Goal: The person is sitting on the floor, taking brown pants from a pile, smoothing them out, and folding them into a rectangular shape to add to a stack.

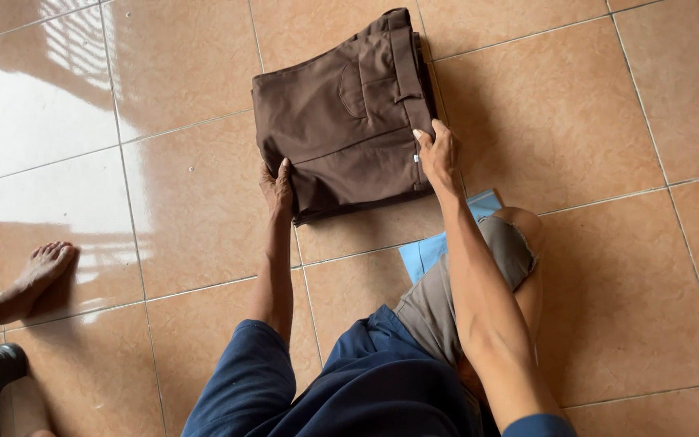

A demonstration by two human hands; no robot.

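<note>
Lying in the upper centre of the frame, a folded pair of brown trousers [341,121] rests flat on the glossy tan floor tiles [592,121], its waistband and a back pocket turned toward the upper right. The left hand [277,188] sits at the bundle's lower left corner, fingers curled over the folded edge and grasping the cloth there. The right hand [438,155] lies at the lower right edge, beside the waistband, its fingers spread flat and pressing on the fabric rather than closed around it. The trousers thus lie between the two hands and extend away from them toward the top of the frame. Both forearms reach up from the bottom centre, out of dark blue sleeves [244,388]. Beneath the right forearm a bent knee in grey shorts [463,283] covers part of a light blue cloth [430,247] on the floor. At the left edge another person's bare foot [38,271] rests on the tiles, well apart from the trousers.
</note>
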